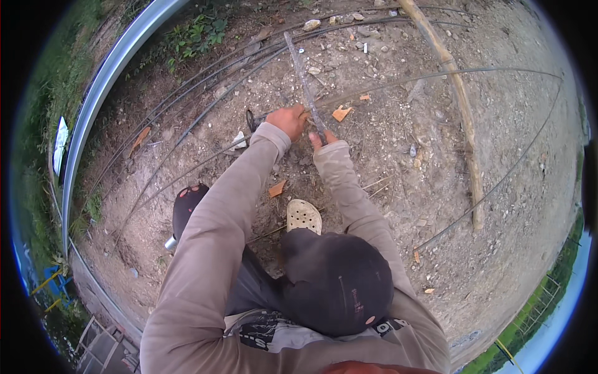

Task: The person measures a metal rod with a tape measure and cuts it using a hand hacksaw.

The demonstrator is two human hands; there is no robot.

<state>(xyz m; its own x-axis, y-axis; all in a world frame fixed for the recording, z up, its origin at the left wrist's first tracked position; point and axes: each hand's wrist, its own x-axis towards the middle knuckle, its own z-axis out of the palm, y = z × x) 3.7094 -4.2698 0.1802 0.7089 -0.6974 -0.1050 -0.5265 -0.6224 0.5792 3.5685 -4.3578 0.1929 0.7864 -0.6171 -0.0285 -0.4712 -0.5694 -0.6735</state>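
Observation:
My left hand [289, 121] is closed low over the ground, around a thin metal rod [215, 159] that runs through it from lower left to upper right. Just to its right, my right hand [323, 140] grips the near end of a long, narrow, mottled grey bar [301, 75], whose far end points away from me. The bar crosses over the rod beside my left fingers. Left of that hand lies a small dark looped object [251, 121]. My fingertips are partly hidden.
Several more thin rods [199, 115] curve across the dirt. A wooden pole [461, 100] lies at the right, and a bent metal channel [93, 100] rises at the left. Orange shards [341, 113] and stones are scattered about. A beige clog [303, 215] is below my hands.

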